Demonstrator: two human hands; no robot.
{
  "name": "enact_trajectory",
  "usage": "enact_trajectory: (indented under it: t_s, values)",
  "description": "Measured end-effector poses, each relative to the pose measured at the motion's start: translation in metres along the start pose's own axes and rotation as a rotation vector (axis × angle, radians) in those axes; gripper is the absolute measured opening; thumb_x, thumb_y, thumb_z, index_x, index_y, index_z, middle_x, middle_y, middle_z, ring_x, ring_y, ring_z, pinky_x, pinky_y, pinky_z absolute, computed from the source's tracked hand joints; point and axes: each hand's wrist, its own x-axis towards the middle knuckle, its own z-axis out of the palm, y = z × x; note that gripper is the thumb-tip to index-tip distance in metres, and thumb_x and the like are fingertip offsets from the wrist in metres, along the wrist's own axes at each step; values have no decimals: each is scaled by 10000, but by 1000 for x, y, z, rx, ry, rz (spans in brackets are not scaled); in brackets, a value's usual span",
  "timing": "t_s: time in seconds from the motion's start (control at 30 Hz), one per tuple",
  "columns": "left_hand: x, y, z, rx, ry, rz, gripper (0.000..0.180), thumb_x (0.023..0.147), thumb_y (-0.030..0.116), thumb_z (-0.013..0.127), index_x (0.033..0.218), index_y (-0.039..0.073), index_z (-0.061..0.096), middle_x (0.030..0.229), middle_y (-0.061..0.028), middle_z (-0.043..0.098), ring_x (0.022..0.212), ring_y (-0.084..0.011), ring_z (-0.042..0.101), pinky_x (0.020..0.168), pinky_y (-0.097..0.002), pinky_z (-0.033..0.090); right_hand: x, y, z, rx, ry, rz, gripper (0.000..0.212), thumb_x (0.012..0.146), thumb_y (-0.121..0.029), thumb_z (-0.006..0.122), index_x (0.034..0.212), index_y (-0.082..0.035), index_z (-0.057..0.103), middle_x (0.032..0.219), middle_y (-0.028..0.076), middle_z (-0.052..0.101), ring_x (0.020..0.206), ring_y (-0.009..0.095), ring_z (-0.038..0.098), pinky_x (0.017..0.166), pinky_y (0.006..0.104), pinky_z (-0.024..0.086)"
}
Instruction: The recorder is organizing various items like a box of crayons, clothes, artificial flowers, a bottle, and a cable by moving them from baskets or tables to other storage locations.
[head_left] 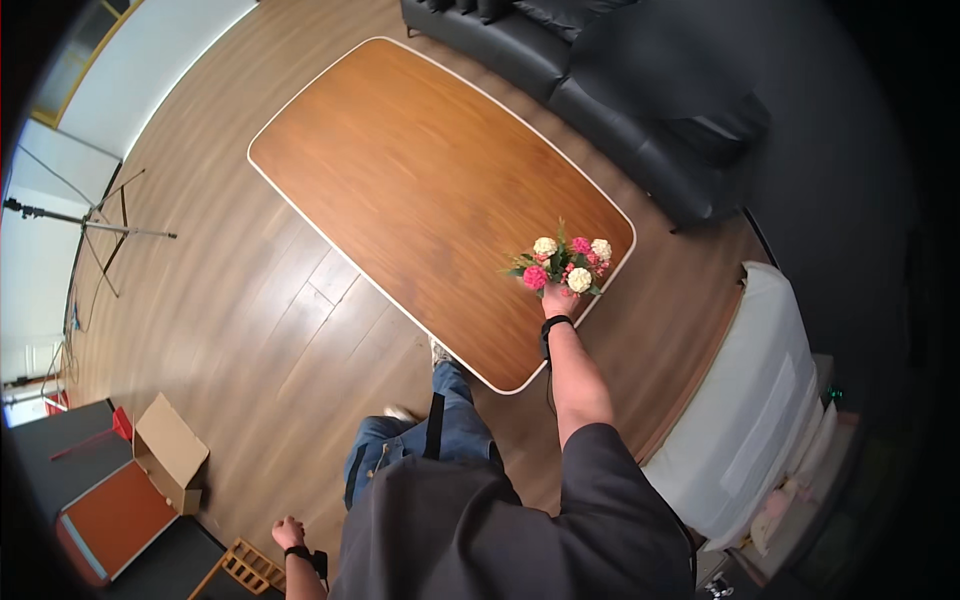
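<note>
A bunch of pink and cream flowers (pixel 566 262) with green leaves is over the right end of the wooden table (pixel 420 170). My right hand (pixel 559 300) is closed beneath the blooms at their near side, gripping the bunch; the blossoms hide most of my fingers and whatever lies under them. Away from the table, my left hand (pixel 288 532) hangs low at my left side, fingers curled in, with nothing seen in it. Each wrist wears a black band.
Beyond the table runs a black sofa (pixel 610 110). A bed with a pale cover (pixel 745 410) stands at right. On the left are a tripod (pixel 110 225), an open cardboard box (pixel 170 445), an orange-red panel (pixel 118 522) and a small wooden rack (pixel 250 565).
</note>
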Motion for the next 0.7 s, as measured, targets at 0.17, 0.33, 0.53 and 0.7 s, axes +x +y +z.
enact_trajectory:
  t_s: [0.17, 0.33, 0.53, 0.7]
  values:
    - [-59, 132, 62, 97, -117, 182, 163, 875, 133, 580, 781, 1, 564, 606, -90, 602, 487, -147, 549, 453, -274, 437, 26, 28, 44, -137, -30, 57, 347, 807, -365, 607, 979, -72, 681, 1040, 138, 685, 1012, 343, 618, 898, 435, 471]
    - [-101, 228, 99, 183, -228, 356, 189, 913, 158, 581, 818, -5, 589, 650, -72, 625, 549, -128, 575, 525, -260, 467, 53, -28, 28, -161, -272, 190, 494, 767, -407, 673, 1113, -56, 631, 1173, 155, 633, 1109, 357, 565, 967, 449, 434]
    - [-92, 235, 96, 168, -197, 345, 192, 916, 165, 582, 823, -3, 589, 649, -74, 626, 536, -125, 568, 506, -264, 460, 63, -25, 32, -87, -43, -16, 606, 739, -401, 710, 1189, -23, 562, 1245, 176, 578, 1116, 375, 539, 974, 448, 427]
    - [-85, 194, 80, 158, -147, 268, 184, 899, 167, 576, 830, -4, 588, 639, -88, 619, 508, -136, 561, 479, -273, 459, 54, -31, 32, 50, -272, 192, 453, 793, -370, 629, 1085, -24, 618, 1171, 180, 612, 1148, 386, 498, 1069, 453, 334]
